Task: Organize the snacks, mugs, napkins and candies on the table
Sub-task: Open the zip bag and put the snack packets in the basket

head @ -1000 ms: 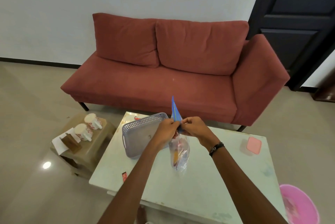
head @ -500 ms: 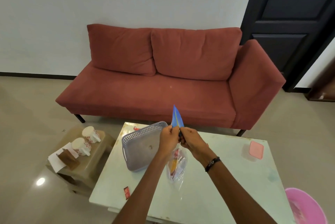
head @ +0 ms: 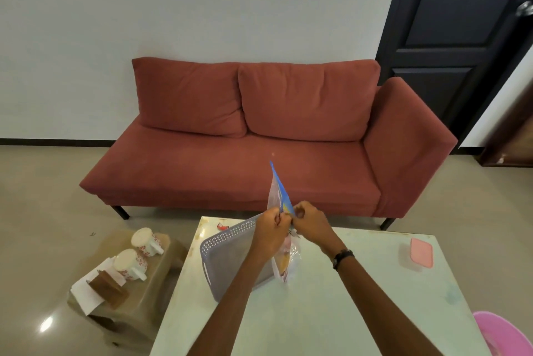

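A clear snack bag (head: 286,260) with a blue top strip hangs above the white table (head: 331,306). My left hand (head: 271,230) and my right hand (head: 310,221) both pinch its top edge, fingers closed, close together. The bag's lower end touches the table beside a grey perforated tray (head: 230,257). Two white mugs with red flowers (head: 144,240) (head: 128,263) lie on a low brown stool (head: 127,277) to the left. White napkins (head: 86,292) in a brown holder (head: 108,289) sit next to them.
A red sofa (head: 259,136) stands behind the table. A pink lid (head: 421,252) lies at the table's right. A small red wrapper (head: 221,226) sits at the far edge by the tray. A pink bin (head: 501,332) stands at the lower right.
The camera has tilted up, showing more wall and a switch plate. My hands have stayed together on the bag's top, and a strip of the clear bag has risen beside the blue tab.
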Tool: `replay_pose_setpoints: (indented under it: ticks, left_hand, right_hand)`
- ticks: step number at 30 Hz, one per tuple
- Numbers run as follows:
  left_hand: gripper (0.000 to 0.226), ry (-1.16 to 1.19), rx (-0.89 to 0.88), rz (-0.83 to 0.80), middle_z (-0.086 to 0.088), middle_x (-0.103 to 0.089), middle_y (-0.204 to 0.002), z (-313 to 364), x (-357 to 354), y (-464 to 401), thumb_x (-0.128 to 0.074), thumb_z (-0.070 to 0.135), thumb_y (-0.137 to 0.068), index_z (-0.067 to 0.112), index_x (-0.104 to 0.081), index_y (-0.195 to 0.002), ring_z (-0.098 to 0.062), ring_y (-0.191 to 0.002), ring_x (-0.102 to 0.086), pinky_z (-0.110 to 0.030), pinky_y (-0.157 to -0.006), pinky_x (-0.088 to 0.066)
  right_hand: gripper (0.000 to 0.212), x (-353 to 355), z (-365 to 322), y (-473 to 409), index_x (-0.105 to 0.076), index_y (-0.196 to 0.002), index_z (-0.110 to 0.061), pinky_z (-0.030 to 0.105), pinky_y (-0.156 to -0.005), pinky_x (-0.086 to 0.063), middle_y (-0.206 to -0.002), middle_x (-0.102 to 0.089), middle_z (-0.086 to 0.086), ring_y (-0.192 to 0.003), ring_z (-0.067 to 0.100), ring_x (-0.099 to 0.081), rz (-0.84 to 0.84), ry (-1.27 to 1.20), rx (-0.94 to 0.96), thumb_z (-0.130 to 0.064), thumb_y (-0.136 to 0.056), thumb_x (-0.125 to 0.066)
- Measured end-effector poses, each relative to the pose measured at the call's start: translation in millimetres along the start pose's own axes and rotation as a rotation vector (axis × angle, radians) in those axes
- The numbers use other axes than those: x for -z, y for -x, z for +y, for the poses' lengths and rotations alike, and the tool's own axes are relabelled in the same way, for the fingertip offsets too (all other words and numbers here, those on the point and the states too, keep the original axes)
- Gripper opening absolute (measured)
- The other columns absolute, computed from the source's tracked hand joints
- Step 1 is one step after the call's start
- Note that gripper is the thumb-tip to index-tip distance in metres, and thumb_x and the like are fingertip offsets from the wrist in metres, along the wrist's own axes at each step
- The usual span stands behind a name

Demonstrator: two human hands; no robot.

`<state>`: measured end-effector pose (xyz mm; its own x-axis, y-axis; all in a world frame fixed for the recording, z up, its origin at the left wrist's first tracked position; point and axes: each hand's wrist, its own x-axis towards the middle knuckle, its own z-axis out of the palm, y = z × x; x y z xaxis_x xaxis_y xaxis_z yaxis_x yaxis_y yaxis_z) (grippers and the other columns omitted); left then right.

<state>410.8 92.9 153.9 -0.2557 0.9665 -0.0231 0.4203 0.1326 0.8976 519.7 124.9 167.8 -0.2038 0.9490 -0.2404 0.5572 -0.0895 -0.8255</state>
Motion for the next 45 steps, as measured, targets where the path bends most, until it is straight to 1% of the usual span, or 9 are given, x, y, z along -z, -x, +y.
replay_pose_setpoints:
  ticks: [5, 10, 14, 17, 19, 23, 31, 37, 45]
  left_hand:
    - [0.033, -0.176, 0.107, -0.064, 0.0, -0.043, -0.059, -14.5, 22.3, -6.2, -0.058, 0.024, -0.086, 0.015, -0.04, -0.06, -0.02, -0.061, -0.05, -0.031, -0.055, -0.038]
    - [0.02, -0.504, 0.039, -0.061, -0.013, -0.065, -0.103, -21.6, 46.3, -16.5, -0.056, 0.017, -0.087, 0.004, -0.054, -0.102, -0.029, -0.089, -0.063, -0.031, -0.067, -0.046]
    - [0.015, -0.461, 0.08, 0.018, -0.019, -0.065, -0.1, -27.9, 56.6, -15.9, -0.048, 0.008, -0.09, -0.003, -0.056, -0.095, -0.033, -0.09, -0.063, -0.031, -0.065, -0.042]
    - [0.012, -0.427, 0.052, 0.064, -0.02, -0.065, -0.095, -35.5, 62.7, -10.9, -0.045, 0.006, -0.089, -0.001, -0.055, -0.09, -0.033, -0.087, -0.062, -0.031, -0.062, -0.038]
    - [0.008, -0.401, -0.025, 0.043, -0.02, -0.064, -0.089, -39.0, 64.6, -8.1, -0.047, 0.007, -0.088, 0.004, -0.052, -0.082, -0.034, -0.081, -0.062, -0.032, -0.06, -0.039]
    - [0.013, -0.387, -0.105, 0.005, -0.015, -0.063, -0.082, -39.2, 72.8, -4.4, -0.05, 0.015, -0.09, 0.012, -0.046, -0.078, -0.026, -0.072, -0.057, -0.033, -0.059, -0.041]
    - [0.021, -0.642, -0.109, -0.021, -0.011, -0.064, -0.113, -39.9, 87.1, -13.8, -0.043, 0.02, -0.095, 0.006, -0.052, -0.108, -0.032, -0.098, -0.061, -0.033, -0.073, -0.043]
    - [0.012, -0.49, -0.018, 0.101, -0.014, -0.064, -0.096, -51.6, 98.0, -14.8, -0.043, 0.014, -0.094, 0.005, -0.051, -0.095, -0.031, -0.085, -0.06, -0.03, -0.061, -0.034]
    - [0.018, -0.342, -0.123, 0.073, -0.002, -0.054, -0.073, -57.0, 87.7, -13.5, -0.045, 0.021, -0.096, 0.014, -0.045, -0.079, -0.015, -0.062, -0.048, -0.018, -0.047, -0.031]
  right_hand:
    - [0.041, -22.0, -15.6, -11.4, -0.03, -0.053, -0.019, 0.021, -0.047, -0.027, -0.052, -0.036, -0.006, -0.05, 0.009, -0.031, 0.101, 0.266, 0.136, -0.007, -0.079, -0.061]
    - [0.036, -54.4, -16.2, -1.2, -0.039, -0.058, -0.019, 0.022, -0.05, -0.031, -0.057, -0.043, -0.005, -0.05, 0.009, -0.037, 0.075, 0.327, 0.189, -0.012, -0.084, -0.062]
    - [0.023, -62.4, -10.7, 5.0, -0.042, -0.066, -0.014, 0.023, -0.05, -0.032, -0.06, -0.045, -0.003, -0.058, 0.019, -0.046, 0.182, 0.283, 0.043, -0.009, -0.084, -0.053]
    - [0.006, -57.4, -11.1, 8.2, -0.053, -0.088, -0.005, 0.028, -0.062, -0.037, -0.087, -0.059, 0.013, -0.078, 0.03, -0.054, 0.141, 0.424, -0.075, -0.007, -0.086, -0.047]
    - [0.018, -59.2, -18.1, 4.8, -0.053, -0.103, -0.003, 0.031, -0.068, -0.04, -0.104, -0.062, 0.016, -0.093, 0.035, -0.059, 0.096, 0.502, -0.072, -0.01, -0.088, -0.048]
    - [0.006, -71.8, -40.3, -9.5, -0.052, -0.09, -0.009, 0.032, -0.067, -0.044, -0.103, -0.065, 0.015, -0.086, 0.033, -0.06, 0.12, 0.457, 0.02, -0.015, -0.088, -0.052]
    - [0.013, -89.3, -38.8, -6.2, -0.065, -0.092, -0.006, 0.032, -0.072, -0.053, -0.099, -0.071, 0.01, -0.086, 0.028, -0.066, 0.135, 0.336, 0.158, -0.017, -0.088, -0.059]
    - [0.01, -64.4, -21.8, -0.9, -0.057, -0.088, -0.006, 0.031, -0.069, -0.044, -0.095, -0.064, 0.015, -0.088, 0.035, -0.06, 0.251, 0.447, -0.093, -0.013, -0.085, -0.049]
    - [0.016, -73.9, -40.4, -18.6, -0.061, -0.096, -0.012, 0.033, -0.07, -0.046, -0.101, -0.068, 0.011, -0.094, 0.035, -0.062, 0.228, 0.475, 0.068, -0.025, -0.089, -0.054]
